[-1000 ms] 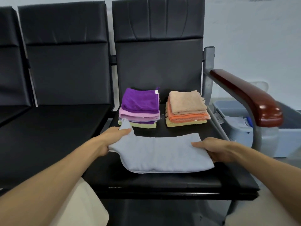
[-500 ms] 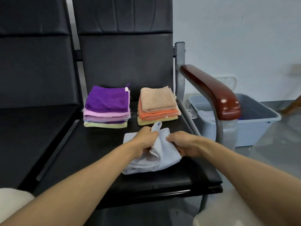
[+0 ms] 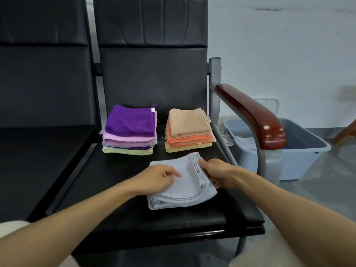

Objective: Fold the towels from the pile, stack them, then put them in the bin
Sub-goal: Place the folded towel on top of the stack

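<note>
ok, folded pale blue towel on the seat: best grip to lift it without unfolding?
On the pale blue towel, probably the right edge, coming from the right: the loose layers stack there, so one pinch traps them all, while the near edge is a closed fold. The right hand holds that edge.

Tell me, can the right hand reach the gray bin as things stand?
Probably yes, but not straight: the wooden armrest stands between the right hand, which grips the light blue towel, and the gray bin. Its top is open, so a way over the armrest seems free.
</note>
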`<state>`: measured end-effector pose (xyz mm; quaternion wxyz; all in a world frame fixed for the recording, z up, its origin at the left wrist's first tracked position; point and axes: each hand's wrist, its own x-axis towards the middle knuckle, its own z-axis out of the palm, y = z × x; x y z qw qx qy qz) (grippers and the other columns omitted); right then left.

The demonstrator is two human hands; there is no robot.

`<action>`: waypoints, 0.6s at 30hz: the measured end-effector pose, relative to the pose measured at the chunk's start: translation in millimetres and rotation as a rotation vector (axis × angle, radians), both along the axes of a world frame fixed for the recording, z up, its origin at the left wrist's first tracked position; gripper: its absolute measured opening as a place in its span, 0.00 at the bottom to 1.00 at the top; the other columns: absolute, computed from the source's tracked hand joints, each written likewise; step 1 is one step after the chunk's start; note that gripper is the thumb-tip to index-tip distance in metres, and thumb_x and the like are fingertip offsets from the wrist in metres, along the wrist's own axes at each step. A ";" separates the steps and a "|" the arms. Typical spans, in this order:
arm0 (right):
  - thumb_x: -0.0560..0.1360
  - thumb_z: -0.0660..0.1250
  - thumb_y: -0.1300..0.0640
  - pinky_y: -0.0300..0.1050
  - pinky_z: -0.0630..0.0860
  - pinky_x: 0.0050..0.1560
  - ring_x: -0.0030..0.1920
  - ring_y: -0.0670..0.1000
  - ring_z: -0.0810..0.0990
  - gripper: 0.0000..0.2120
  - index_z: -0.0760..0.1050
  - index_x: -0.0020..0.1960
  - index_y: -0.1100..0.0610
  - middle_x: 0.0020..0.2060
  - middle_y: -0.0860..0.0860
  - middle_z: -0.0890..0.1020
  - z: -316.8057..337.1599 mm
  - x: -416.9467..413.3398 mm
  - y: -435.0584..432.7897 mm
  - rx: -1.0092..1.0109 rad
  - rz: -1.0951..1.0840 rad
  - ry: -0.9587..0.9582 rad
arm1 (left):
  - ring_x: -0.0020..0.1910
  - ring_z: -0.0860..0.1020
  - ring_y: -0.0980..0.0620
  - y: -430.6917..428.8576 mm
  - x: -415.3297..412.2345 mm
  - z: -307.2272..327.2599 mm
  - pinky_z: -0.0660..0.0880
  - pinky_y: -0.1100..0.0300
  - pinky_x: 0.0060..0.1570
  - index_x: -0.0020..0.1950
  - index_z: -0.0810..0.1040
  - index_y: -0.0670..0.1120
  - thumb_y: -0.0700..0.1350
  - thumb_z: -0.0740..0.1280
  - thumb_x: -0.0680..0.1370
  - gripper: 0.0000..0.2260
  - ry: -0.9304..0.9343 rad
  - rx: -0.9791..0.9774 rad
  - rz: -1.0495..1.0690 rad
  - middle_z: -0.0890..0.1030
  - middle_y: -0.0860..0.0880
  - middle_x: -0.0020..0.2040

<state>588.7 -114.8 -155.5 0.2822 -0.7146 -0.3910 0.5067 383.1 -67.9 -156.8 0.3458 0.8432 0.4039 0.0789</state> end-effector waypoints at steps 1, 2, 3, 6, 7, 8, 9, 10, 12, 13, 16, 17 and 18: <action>0.81 0.51 0.38 0.46 0.81 0.41 0.38 0.51 0.82 0.27 0.76 0.47 0.59 0.39 0.53 0.81 1.4 -3.8 2.9 0.005 -0.013 -0.018 | 0.51 0.78 0.60 -0.5 -10.5 -4.4 0.73 0.66 0.53 0.59 0.81 0.52 0.44 0.62 0.80 0.11 0.064 0.052 -0.068 0.79 0.56 0.52; 0.79 0.50 0.34 0.50 0.81 0.49 0.46 0.54 0.83 0.30 0.76 0.52 0.59 0.46 0.55 0.83 2.8 -5.5 5.3 0.000 -0.034 -0.029 | 0.54 0.77 0.60 -1.5 -16.9 -8.4 0.72 0.66 0.58 0.59 0.82 0.52 0.44 0.63 0.80 0.11 0.093 0.068 -0.108 0.78 0.56 0.55; 0.77 0.50 0.31 0.54 0.79 0.56 0.53 0.56 0.82 0.33 0.76 0.58 0.58 0.53 0.55 0.82 4.8 -8.2 7.7 -0.018 -0.051 -0.043 | 0.54 0.76 0.61 -3.3 -22.5 -11.5 0.70 0.67 0.59 0.58 0.82 0.52 0.44 0.64 0.80 0.11 0.079 0.059 -0.110 0.77 0.56 0.56; 0.77 0.51 0.31 0.51 0.70 0.67 0.67 0.56 0.73 0.38 0.66 0.73 0.60 0.69 0.55 0.72 12.0 -25.9 11.7 -0.052 0.014 -0.209 | 0.51 0.75 0.64 -3.8 -31.4 -14.7 0.67 0.75 0.54 0.59 0.81 0.52 0.44 0.64 0.80 0.11 -0.008 0.028 -0.058 0.78 0.58 0.56; 0.78 0.51 0.33 0.48 0.67 0.69 0.69 0.56 0.70 0.37 0.62 0.74 0.61 0.71 0.56 0.69 12.4 -33.6 12.6 -0.059 0.056 -0.300 | 0.53 0.75 0.63 -1.6 -32.9 -14.9 0.67 0.74 0.56 0.60 0.81 0.51 0.44 0.64 0.80 0.11 0.002 0.034 -0.075 0.78 0.57 0.57; 0.80 0.51 0.37 0.46 0.65 0.67 0.70 0.57 0.68 0.35 0.60 0.75 0.63 0.72 0.57 0.67 11.4 -39.5 14.7 -0.057 0.090 -0.389 | 0.56 0.75 0.62 0.8 -34.5 -14.6 0.68 0.71 0.59 0.61 0.80 0.51 0.44 0.63 0.80 0.12 0.023 0.041 -0.106 0.78 0.56 0.58; 0.81 0.51 0.40 0.45 0.66 0.65 0.70 0.57 0.68 0.33 0.58 0.75 0.64 0.72 0.58 0.67 10.0 -42.7 17.3 -0.042 0.112 -0.468 | 0.58 0.75 0.60 0.9 -35.6 -12.1 0.69 0.68 0.61 0.62 0.80 0.51 0.44 0.63 0.80 0.12 0.057 0.053 -0.145 0.78 0.55 0.60; 0.82 0.51 0.43 0.44 0.66 0.61 0.69 0.57 0.69 0.31 0.57 0.75 0.65 0.71 0.59 0.68 9.9 -44.8 19.5 -0.019 0.120 -0.534 | 0.59 0.75 0.59 1.6 -36.0 -9.3 0.69 0.65 0.63 0.63 0.79 0.50 0.45 0.63 0.80 0.13 0.093 0.076 -0.182 0.78 0.55 0.61; 0.82 0.53 0.44 0.44 0.68 0.55 0.63 0.56 0.73 0.30 0.59 0.74 0.65 0.67 0.59 0.72 10.5 -47.5 24.2 0.045 0.090 -0.563 | 0.61 0.74 0.57 3.7 -38.0 -5.1 0.69 0.61 0.64 0.65 0.77 0.50 0.46 0.64 0.79 0.14 0.168 0.120 -0.219 0.77 0.54 0.62; 0.81 0.54 0.44 0.44 0.69 0.53 0.59 0.55 0.75 0.28 0.63 0.72 0.65 0.64 0.58 0.74 12.0 -47.7 27.1 0.092 0.072 -0.531 | 0.62 0.74 0.56 5.2 -39.8 -3.7 0.70 0.59 0.64 0.66 0.76 0.51 0.47 0.65 0.79 0.15 0.196 0.133 -0.201 0.77 0.53 0.62; 0.82 0.56 0.48 0.39 0.75 0.44 0.47 0.48 0.79 0.16 0.71 0.60 0.60 0.50 0.52 0.80 25.5 -55.0 25.3 0.279 0.048 -0.330 | 0.62 0.74 0.52 11.9 -50.5 -0.9 0.71 0.56 0.62 0.70 0.71 0.51 0.47 0.65 0.78 0.20 0.188 0.140 -0.024 0.75 0.51 0.63; 0.82 0.56 0.49 0.37 0.75 0.41 0.46 0.46 0.80 0.15 0.72 0.59 0.59 0.48 0.51 0.81 30.9 -57.1 22.7 0.321 0.037 -0.225 | 0.61 0.74 0.51 13.1 -52.2 0.5 0.71 0.56 0.61 0.71 0.69 0.49 0.47 0.63 0.79 0.20 0.156 0.132 0.050 0.75 0.50 0.64; 0.82 0.57 0.48 0.36 0.76 0.41 0.47 0.46 0.80 0.15 0.72 0.61 0.58 0.49 0.50 0.81 36.1 -59.0 19.7 0.358 0.028 -0.109 | 0.60 0.75 0.50 14.0 -53.8 1.5 0.72 0.55 0.60 0.72 0.67 0.48 0.48 0.62 0.80 0.21 0.115 0.124 0.118 0.75 0.49 0.64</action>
